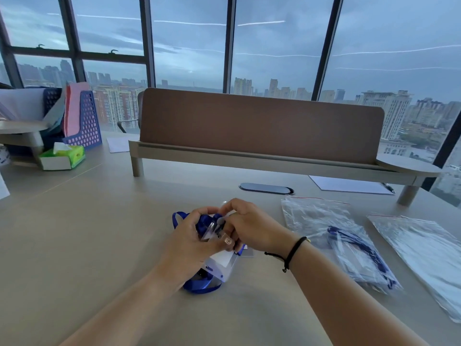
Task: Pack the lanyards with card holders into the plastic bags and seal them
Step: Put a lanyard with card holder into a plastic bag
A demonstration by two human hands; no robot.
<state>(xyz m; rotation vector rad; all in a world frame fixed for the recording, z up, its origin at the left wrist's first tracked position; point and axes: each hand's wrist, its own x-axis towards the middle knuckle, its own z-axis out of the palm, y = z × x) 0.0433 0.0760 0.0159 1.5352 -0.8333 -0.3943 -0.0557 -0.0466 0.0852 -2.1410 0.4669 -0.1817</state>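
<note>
Surface (104,221): matt, smooth laminate. Plastic bags (424,250): glossy, crinkled clear film. Lanyard (203,287): blue woven cloth; card holder (224,264) clear plastic.

Your left hand (189,243) and right hand (249,227) are both bare, with no gloves or rings that can be made out. Your forearms are uncovered too, and no sleeve shows anywhere up to the lower edge of the view. Just behind the right hand, your wrist carries a thin black cord bracelet (290,253); a short knotted tail hangs from its underside, and a small pale bead sits at its top.
</note>
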